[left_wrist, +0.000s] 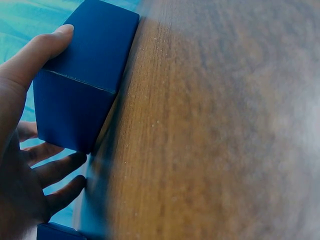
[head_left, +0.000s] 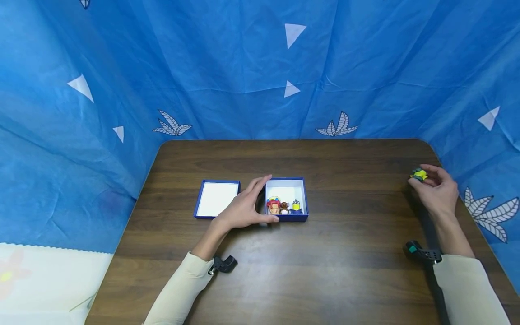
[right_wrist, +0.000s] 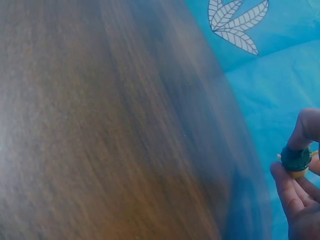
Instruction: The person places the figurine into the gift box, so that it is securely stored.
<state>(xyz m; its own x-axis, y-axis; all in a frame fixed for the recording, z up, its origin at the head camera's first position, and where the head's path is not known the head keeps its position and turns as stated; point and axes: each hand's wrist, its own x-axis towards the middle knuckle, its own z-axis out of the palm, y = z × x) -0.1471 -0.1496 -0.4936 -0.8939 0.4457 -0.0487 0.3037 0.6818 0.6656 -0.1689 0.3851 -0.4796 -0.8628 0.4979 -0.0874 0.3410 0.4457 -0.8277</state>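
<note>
A blue box with a white inside stands open on the table, and three small toy figures lie along its front wall: a red-and-tan one, a brown-and-white one and a yellow-and-dark one. My left hand holds this box at its left end. In the left wrist view the thumb presses the box's front wall, while other fingers lie by its end and far side. Far to the right, my right hand pinches a small green-and-yellow toy figure above the table; fingers hide part of it.
The box's blue-rimmed lid, white inside up, lies left of the box, partly behind my left hand. The brown wooden table ends at a blue patterned cloth at the back and sides. Pale cloth shows at lower left.
</note>
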